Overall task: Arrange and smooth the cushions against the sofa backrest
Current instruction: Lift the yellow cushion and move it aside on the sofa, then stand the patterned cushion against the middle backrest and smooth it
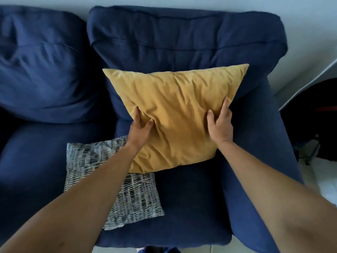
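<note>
A mustard yellow cushion point(175, 110) leans tilted against the dark blue backrest cushion point(182, 41) on the right seat of the sofa. My left hand point(141, 127) pinches the fabric at its left edge. My right hand point(220, 123) grips its right edge, fingers on the front. A black-and-white patterned cushion point(127, 194) lies flat on the seat, partly under the yellow one and under my left forearm.
A second blue backrest cushion point(42, 70) slumps at the left. The sofa's right armrest point(259, 143) runs beside my right arm. A white wall point(273, 4) is behind, and dark objects point(317, 115) stand on the floor at the far right.
</note>
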`<state>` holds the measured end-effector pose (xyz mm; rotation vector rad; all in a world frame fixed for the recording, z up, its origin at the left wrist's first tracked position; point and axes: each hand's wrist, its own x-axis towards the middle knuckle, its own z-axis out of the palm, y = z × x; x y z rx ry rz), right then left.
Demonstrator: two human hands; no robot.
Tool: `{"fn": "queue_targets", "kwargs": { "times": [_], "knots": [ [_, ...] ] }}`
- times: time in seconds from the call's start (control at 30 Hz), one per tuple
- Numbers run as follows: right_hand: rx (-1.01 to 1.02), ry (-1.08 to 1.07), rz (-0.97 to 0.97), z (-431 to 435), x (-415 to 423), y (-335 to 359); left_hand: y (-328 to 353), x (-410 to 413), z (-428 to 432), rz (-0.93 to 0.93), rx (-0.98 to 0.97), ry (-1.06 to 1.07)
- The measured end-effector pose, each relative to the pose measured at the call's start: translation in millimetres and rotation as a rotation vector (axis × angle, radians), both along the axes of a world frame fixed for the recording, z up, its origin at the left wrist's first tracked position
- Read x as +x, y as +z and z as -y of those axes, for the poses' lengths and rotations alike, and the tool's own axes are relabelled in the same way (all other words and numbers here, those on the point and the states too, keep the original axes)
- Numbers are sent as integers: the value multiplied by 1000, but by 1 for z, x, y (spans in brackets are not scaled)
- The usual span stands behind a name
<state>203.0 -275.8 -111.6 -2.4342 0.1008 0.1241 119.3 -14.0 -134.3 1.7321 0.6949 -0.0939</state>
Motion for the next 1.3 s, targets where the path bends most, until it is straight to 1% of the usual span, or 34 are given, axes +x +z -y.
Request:
{"fn": "queue_targets", "kwargs": {
  "times": [0.07,0.13,0.23,0.3,0.37,0.43,0.5,0.6,0.67,0.73,0.77,0.83,0.93,1.03,1.1,1.13,1.23,1.3],
  "knots": [
    [-15,-24,49,-4,1,-4,1,2,1,18,9,8],
    [-63,-75,145,-11,0,-2,5,-2,0,26,14,13],
    [-72,-118,267,-28,-10,9,12,-15,-8,-5,57,49],
    [-58,-52,357,-46,-25,14,16,-25,-17,-23,101,68],
    [24,77,443,-71,-44,16,21,-39,-28,-17,90,66],
    [120,204,470,-100,-65,13,22,-55,-45,-55,139,65],
    [166,323,426,-127,-87,6,20,-72,-65,-114,211,81],
    [164,449,303,-163,-122,-8,11,-104,-100,-230,317,110],
    [106,474,123,-178,-141,-20,1,-126,-122,-307,390,103],
    [-44,502,-126,-190,-158,-40,-11,-150,-144,-419,436,99],
    [-122,488,-240,-194,-167,-51,-19,-162,-154,-477,451,94],
    [-227,391,-366,-199,-183,-70,-33,-184,-170,-585,424,71],
    [-353,261,-362,-211,-207,-96,-56,-214,-191,-670,305,41],
    [-413,196,-367,-219,-233,-117,-79,-236,-200,-640,124,-1],
    [-417,153,-365,-225,-245,-126,-90,-240,-203,-588,96,-38],
    [-421,136,-348,-227,-249,-129,-93,-240,-204,-544,79,-39],
    [-420,91,-311,-241,-255,-127,-93,-239,-210,-375,-84,11],
    [-388,62,-336,-256,-257,-119,-88,-238,-215,-299,-117,34]
  ]
}}
